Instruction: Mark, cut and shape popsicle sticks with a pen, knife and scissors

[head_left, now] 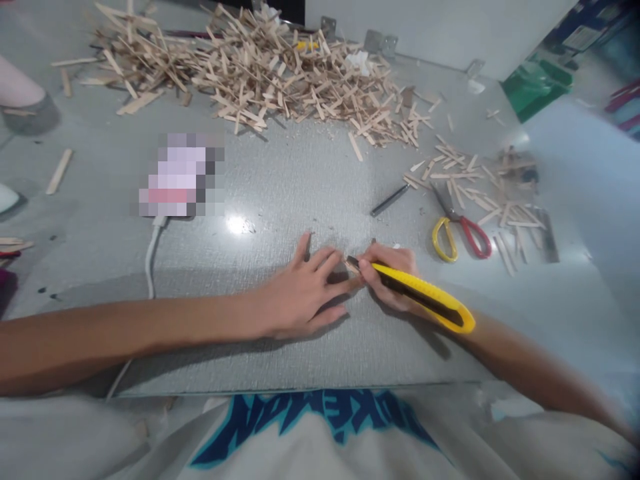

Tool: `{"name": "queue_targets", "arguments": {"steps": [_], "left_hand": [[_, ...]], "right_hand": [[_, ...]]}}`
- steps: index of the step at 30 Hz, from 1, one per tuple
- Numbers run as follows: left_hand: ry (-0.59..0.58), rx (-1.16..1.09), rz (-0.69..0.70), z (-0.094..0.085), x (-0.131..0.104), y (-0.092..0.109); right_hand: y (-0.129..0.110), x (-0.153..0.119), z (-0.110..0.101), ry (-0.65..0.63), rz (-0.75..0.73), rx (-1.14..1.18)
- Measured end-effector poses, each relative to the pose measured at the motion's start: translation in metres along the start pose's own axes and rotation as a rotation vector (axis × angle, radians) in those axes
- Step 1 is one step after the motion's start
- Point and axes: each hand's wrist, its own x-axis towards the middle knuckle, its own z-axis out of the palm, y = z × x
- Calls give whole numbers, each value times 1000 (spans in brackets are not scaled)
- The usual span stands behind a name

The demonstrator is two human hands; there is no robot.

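Observation:
My right hand (393, 273) is closed around a yellow box cutter (425, 297), its handle slanting back over my wrist. The cutter's dark tip points left, at a small piece of wooden stick (351, 266) on the table. Palm down, my left hand (310, 290) lies on the table with its fingers spread. Its index and middle fingertips reach the small wooden piece, right beside the blade. How firmly they press on it cannot be made out.
A large heap of wooden sticks (280, 73) lies at the back. Scissors (457, 227), a grey pen-like tool (390, 200) and more cut sticks (465, 183) lie to the right. A blurred phone (175, 177) with a white cable (151, 260) is at left.

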Motion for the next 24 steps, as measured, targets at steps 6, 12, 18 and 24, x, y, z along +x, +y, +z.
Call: {"name": "queue_targets", "arguments": {"steps": [6, 12, 18, 24], "left_hand": [[24, 1, 8, -2, 0, 0], [18, 5, -16, -3, 1, 3], [2, 26, -19, -2, 1, 4], [5, 8, -32, -3, 1, 3]], "right_hand": [[-1, -2, 1, 30, -7, -17], [-1, -2, 1, 40, -44, -19], [0, -3, -1, 14, -47, -36], [2, -5, -1, 15, -37, -22]]}}
